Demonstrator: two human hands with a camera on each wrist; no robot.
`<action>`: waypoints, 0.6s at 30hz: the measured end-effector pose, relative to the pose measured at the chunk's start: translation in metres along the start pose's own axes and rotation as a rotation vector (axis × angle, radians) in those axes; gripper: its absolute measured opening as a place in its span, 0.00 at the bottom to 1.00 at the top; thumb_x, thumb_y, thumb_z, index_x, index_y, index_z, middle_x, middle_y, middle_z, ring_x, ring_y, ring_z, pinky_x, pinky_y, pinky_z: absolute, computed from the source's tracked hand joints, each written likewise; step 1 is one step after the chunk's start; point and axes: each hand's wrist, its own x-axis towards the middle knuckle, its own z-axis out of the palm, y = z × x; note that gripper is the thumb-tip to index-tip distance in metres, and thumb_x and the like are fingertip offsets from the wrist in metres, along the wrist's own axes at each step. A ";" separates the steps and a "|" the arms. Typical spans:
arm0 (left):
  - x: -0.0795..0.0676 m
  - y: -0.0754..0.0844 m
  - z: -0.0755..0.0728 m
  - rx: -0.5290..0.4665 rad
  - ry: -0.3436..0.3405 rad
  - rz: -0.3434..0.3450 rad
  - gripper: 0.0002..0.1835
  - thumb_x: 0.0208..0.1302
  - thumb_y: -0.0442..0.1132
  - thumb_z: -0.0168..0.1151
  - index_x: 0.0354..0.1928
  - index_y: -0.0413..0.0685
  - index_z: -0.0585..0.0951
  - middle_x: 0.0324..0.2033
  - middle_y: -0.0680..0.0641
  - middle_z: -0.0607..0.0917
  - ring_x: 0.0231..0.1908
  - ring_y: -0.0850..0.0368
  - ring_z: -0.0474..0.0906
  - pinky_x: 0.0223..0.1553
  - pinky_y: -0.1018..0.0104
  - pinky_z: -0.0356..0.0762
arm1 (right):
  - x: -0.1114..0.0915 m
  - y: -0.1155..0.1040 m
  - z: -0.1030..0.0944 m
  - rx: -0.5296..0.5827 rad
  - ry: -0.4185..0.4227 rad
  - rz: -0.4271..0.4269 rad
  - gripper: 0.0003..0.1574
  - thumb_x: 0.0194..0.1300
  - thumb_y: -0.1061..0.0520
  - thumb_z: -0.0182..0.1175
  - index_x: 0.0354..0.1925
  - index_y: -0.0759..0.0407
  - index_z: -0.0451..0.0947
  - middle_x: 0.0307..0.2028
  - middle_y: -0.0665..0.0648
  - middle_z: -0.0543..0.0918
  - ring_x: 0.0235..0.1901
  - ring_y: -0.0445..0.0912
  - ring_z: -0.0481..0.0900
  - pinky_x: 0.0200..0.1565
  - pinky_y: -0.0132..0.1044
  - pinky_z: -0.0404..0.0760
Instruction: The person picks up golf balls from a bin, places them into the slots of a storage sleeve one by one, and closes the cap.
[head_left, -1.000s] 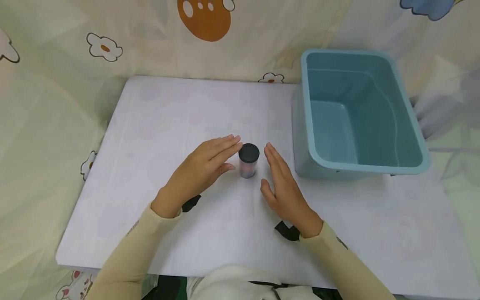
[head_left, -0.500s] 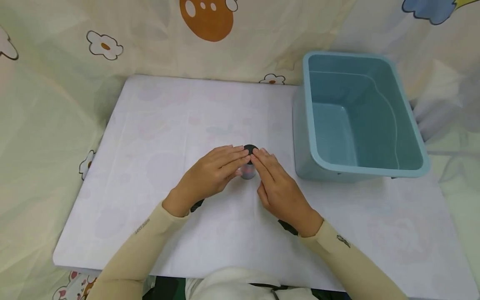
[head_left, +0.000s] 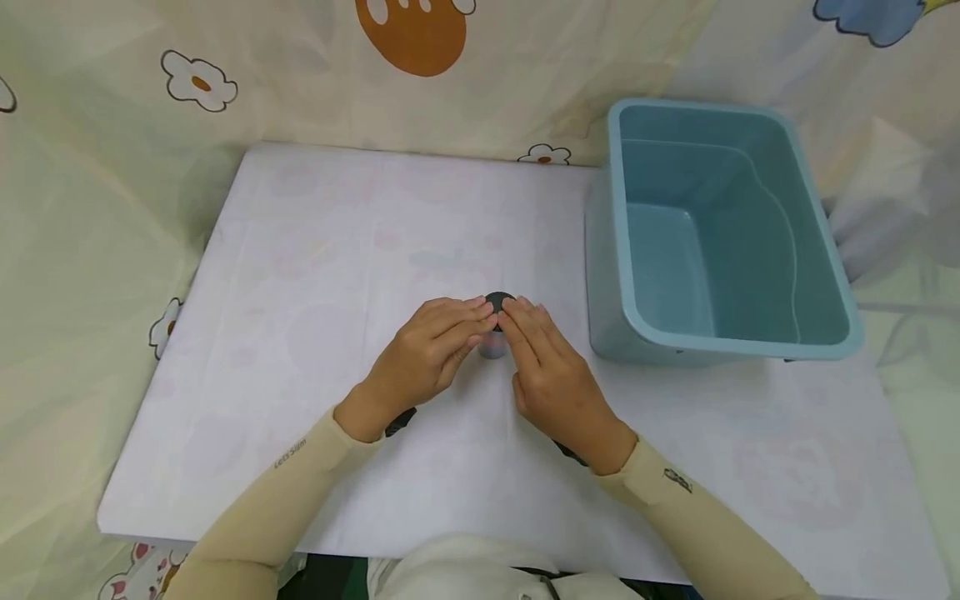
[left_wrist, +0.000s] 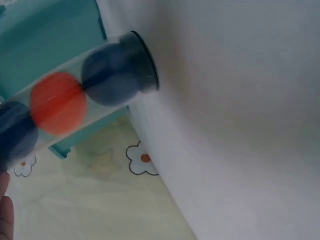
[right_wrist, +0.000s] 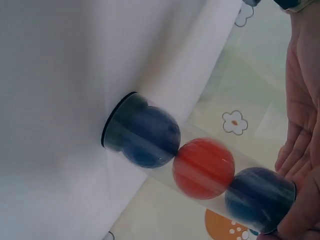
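Note:
A clear tube (head_left: 492,347) with a dark cap stands upright on the white-covered table. Inside it a red ball (right_wrist: 204,168) sits between two dark blue balls, and the right wrist view shows the lower blue ball (right_wrist: 151,136) near the black-edged base. My left hand (head_left: 420,350) touches the cap from the left, its fingers straight and close together. From the right, my right hand (head_left: 551,367) lays straight fingertips on the cap. The hands partly cover the tube's upper part in the head view. Only some fingertips (left_wrist: 5,215) show in the left wrist view.
A large blue-green plastic bin (head_left: 622,292) stands on the right side of the table (head_left: 337,217), close to my right hand. Behind and to the left hangs a pale curtain (head_left: 315,92) printed with flowers.
Both hands have moved inward from either side of the tube until their fingertips meet the cap. In the last half second they have barely shifted. The tube has stayed in place.

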 end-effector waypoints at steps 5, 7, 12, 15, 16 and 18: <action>0.005 0.003 0.003 0.032 -0.028 -0.026 0.23 0.89 0.42 0.48 0.55 0.29 0.88 0.51 0.36 0.91 0.57 0.40 0.88 0.62 0.50 0.85 | -0.006 -0.002 0.003 0.088 0.014 0.080 0.43 0.49 0.83 0.55 0.68 0.81 0.71 0.69 0.76 0.76 0.69 0.69 0.76 0.72 0.60 0.73; 0.004 0.005 0.004 0.074 -0.039 -0.027 0.24 0.89 0.42 0.48 0.54 0.29 0.88 0.51 0.36 0.91 0.57 0.40 0.87 0.63 0.50 0.84 | -0.008 -0.003 0.006 0.131 0.022 0.117 0.43 0.51 0.82 0.55 0.69 0.81 0.71 0.70 0.75 0.75 0.70 0.69 0.75 0.73 0.58 0.72; -0.005 0.017 0.007 0.150 -0.090 -0.110 0.21 0.88 0.41 0.52 0.61 0.28 0.84 0.59 0.34 0.87 0.63 0.39 0.84 0.67 0.47 0.81 | -0.012 -0.008 0.016 0.196 0.032 0.195 0.42 0.57 0.80 0.61 0.72 0.78 0.70 0.73 0.74 0.72 0.74 0.69 0.71 0.76 0.57 0.69; -0.013 0.026 0.010 0.165 -0.150 -0.219 0.25 0.84 0.42 0.58 0.70 0.29 0.77 0.69 0.33 0.81 0.70 0.39 0.78 0.70 0.42 0.76 | -0.014 -0.011 0.021 0.181 0.009 0.255 0.45 0.62 0.72 0.68 0.76 0.73 0.66 0.77 0.73 0.68 0.75 0.71 0.67 0.74 0.69 0.68; -0.016 0.030 0.010 0.179 -0.175 -0.264 0.28 0.84 0.45 0.58 0.74 0.30 0.74 0.72 0.33 0.77 0.72 0.38 0.75 0.71 0.40 0.73 | -0.016 -0.012 0.022 0.173 -0.002 0.276 0.46 0.65 0.69 0.70 0.77 0.71 0.65 0.77 0.73 0.66 0.75 0.72 0.66 0.73 0.73 0.67; -0.023 0.036 0.010 0.222 -0.228 -0.367 0.34 0.87 0.53 0.52 0.79 0.34 0.69 0.78 0.34 0.70 0.77 0.38 0.68 0.73 0.35 0.68 | -0.022 -0.014 0.023 0.149 -0.028 0.322 0.44 0.72 0.59 0.68 0.79 0.68 0.63 0.78 0.73 0.65 0.75 0.73 0.65 0.70 0.79 0.64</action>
